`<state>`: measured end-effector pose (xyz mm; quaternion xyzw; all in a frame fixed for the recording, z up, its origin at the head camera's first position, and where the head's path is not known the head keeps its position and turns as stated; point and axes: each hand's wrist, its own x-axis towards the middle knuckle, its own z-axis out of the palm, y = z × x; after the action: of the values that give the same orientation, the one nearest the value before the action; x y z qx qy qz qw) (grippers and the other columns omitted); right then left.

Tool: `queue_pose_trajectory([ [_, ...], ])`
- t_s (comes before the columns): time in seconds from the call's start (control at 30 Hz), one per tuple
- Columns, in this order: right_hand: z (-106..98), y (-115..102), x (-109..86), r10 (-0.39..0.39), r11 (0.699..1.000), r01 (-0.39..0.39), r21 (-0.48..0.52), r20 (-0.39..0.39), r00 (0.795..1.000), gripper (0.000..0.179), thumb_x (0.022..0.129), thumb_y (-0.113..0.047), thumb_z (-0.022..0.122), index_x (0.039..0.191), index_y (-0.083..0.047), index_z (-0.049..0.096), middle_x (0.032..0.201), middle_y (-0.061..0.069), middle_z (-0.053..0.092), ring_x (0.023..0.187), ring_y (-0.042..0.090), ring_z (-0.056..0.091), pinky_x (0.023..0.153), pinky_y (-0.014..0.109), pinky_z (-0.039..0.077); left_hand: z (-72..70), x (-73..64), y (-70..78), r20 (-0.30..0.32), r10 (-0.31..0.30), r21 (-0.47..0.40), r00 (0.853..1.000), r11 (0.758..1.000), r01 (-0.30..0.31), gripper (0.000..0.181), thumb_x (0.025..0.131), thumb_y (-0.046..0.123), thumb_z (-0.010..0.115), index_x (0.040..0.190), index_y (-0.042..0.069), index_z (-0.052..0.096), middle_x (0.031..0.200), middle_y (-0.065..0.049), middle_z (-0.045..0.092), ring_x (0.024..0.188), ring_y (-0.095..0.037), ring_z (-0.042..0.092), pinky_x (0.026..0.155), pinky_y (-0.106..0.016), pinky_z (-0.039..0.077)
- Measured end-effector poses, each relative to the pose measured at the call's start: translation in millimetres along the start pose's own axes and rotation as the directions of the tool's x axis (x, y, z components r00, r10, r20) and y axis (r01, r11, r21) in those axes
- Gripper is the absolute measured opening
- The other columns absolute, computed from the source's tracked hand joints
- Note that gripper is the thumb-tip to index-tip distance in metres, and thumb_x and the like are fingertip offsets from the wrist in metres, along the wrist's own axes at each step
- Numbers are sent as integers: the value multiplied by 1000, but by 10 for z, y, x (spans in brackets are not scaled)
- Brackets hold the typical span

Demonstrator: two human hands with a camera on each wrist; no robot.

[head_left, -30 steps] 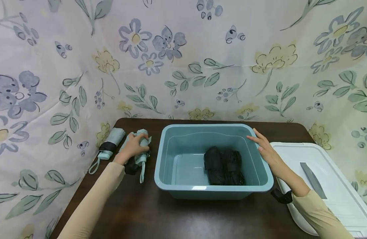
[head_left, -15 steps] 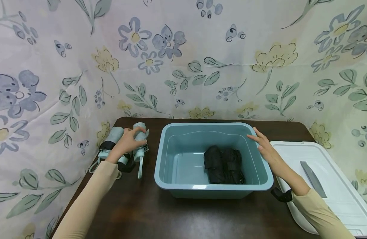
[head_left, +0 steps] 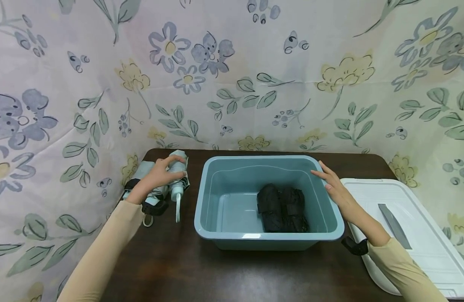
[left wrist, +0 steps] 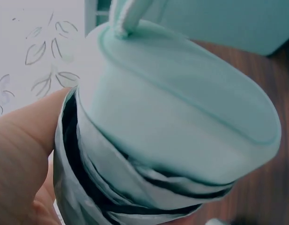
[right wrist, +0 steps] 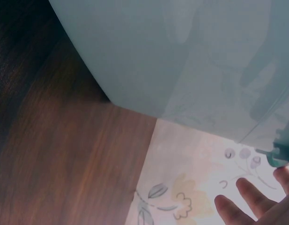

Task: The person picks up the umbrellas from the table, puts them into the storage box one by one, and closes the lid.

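The left hand (head_left: 156,178) grips a folded mint umbrella (head_left: 176,176) around its soft, slippery fabric; it looks light, with a stiff handle offering firmer purchase. The right hand (head_left: 332,186) rests flat and relaxed on the tub (head_left: 269,241) rim.

— What fills the upper part of the frame?

— A pale floral cloth (head_left: 232,75) hangs as a backdrop on three sides, printed with blue and yellow flowers and green leaves. It creases slightly at upper left.

— And below it?

— A dark brown wooden table (head_left: 224,272) takes up the lower centre, its far edge meeting the cloth. The wood shows a soft sheen near the bottom of the frame.

— The light?

— Even and soft, with no hard shadows.
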<state>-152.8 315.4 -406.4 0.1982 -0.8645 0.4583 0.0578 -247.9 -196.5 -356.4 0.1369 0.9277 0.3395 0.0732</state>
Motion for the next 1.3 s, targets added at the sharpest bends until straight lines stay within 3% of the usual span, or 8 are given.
queue_pose_trajectory([
  [0.2, 9, -12, 5, 3, 1000, -3, -19, 1, 1000, 45, 101, -28, 27, 142, -11, 37, 156, 8, 4, 139, 42, 5, 89, 76, 16, -52, -33, 90, 19, 16, -38, 1000, 999, -15, 42, 89, 28, 61, 126, 13, 48, 128, -31, 27, 102, -37, 33, 70, -40, 39],
  [0.43, -2, -24, 6, 0, 999, 0, -41, 0, 1000, 44, 101, -28, 27, 142, -12, 37, 156, 6, 4, 138, 43, 7, 88, 77, 17, -132, 11, 265, 42, 74, -86, 996, 994, -70, 43, 89, 26, 61, 127, 14, 47, 104, -23, 51, 72, -26, 49, 60, -32, 42],
  [0.6, -5, -18, -1, 14, 999, -14, -43, 1, 1000, 45, 101, -29, 28, 142, -13, 37, 156, 8, 4, 138, 44, 7, 88, 77, 18, -168, -1, 437, 90, 23, -145, 996, 989, -10, 47, 91, 33, 58, 132, 18, 41, 112, -21, 45, 79, -26, 47, 62, -34, 42],
  [0.8, -4, -14, -4, 6, 999, -6, -38, -3, 1000, 45, 101, -28, 28, 141, -12, 37, 156, 8, 4, 138, 44, 5, 88, 78, 15, -150, -16, 594, 137, -14, -262, 990, 964, 49, 50, 92, 39, 56, 134, 22, 36, 118, -20, 40, 91, -28, 49, 71, -39, 47],
  [0.93, 0, -25, -6, 8, 999, -8, -39, -4, 1000, 45, 101, -28, 28, 141, -11, 37, 156, 7, 4, 138, 44, 5, 89, 77, 15, -106, -19, 676, 149, 6, -341, 989, 939, 45, 48, 93, 36, 54, 134, 21, 34, 128, -20, 34, 98, -30, 48, 74, -40, 48],
  [1.13, 11, -30, -11, 7, 999, -7, -40, -8, 1000, 46, 101, -30, 28, 142, -11, 37, 156, 8, 5, 138, 45, 6, 88, 77, 16, 17, -35, 816, 126, 65, -441, 990, 897, -3, 45, 95, 33, 52, 134, 18, 34, 128, -21, 34, 101, -30, 45, 70, -39, 50],
  [1.3, 14, -9, -21, 7, 999, -7, -42, -7, 1000, 45, 101, -30, 27, 142, -12, 37, 156, 6, 4, 138, 44, 7, 88, 76, 20, 160, -58, 967, 151, 83, -450, 985, 893, -6, 43, 94, 31, 55, 131, 21, 36, 129, -20, 37, 107, -33, 48, 72, -42, 51],
])
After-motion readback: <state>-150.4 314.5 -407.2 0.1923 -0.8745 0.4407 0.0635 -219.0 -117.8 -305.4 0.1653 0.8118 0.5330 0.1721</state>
